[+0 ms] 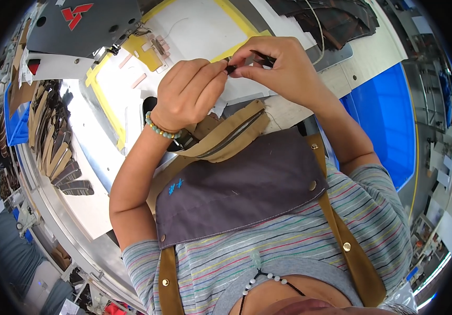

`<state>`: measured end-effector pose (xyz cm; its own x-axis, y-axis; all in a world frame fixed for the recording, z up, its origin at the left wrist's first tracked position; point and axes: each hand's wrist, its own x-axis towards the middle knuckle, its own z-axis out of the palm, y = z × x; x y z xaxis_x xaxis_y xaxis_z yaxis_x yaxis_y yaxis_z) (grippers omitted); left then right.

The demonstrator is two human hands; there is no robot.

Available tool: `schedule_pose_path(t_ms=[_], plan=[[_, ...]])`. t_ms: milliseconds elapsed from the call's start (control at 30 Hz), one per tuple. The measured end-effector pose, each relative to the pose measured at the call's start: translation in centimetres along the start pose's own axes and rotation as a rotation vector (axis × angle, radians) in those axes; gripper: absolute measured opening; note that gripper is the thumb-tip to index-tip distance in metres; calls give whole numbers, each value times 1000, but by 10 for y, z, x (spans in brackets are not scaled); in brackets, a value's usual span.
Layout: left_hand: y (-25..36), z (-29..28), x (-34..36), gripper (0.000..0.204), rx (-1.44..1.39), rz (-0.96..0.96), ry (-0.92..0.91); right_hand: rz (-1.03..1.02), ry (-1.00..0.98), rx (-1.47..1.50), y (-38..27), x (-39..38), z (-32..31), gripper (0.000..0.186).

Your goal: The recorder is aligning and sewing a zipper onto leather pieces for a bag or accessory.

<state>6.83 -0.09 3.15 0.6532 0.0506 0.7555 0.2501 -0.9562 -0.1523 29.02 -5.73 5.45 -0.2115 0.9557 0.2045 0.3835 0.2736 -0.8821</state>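
Observation:
My left hand [188, 94], with a beaded bracelet at the wrist, is closed in a pinch above the near part of the work table. Close beside it on the right, my right hand [283, 65] is bent in a pinch too. Between the fingertips of both hands is a small dark piece [231, 68], mostly covered by the fingers, so its kind does not show. Dark narrow ends [261, 59] stick out among the right fingers. Below the hands a tan zippered pouch [231, 137] hangs at the front of my dark apron [236, 186].
A grey sewing machine [87, 31] stands at the far left, near a yellow-taped white work surface [184, 26]. Brown strips [55, 139] lie piled at left, dark cut pieces [336, 21] at far right. A blue bin [386, 126] stands right of the table.

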Motion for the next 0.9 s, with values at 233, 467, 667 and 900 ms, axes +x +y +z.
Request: schedule_pose_path(t_ms=[233,467,667,900], plan=[[-6,10,-10,20,-75,20,81,-36,42,-41,7,-1,6,14],[0,4,-13,44,-86,-3,24,-159,-6,-142,12,2,5,16],[-10,11,-21,36,-47,-51,11,-106,-359,-4,2,-5,-16,17],[-7,5,-19,35,-36,-18,61,-9,-719,74,10,-25,-87,20]])
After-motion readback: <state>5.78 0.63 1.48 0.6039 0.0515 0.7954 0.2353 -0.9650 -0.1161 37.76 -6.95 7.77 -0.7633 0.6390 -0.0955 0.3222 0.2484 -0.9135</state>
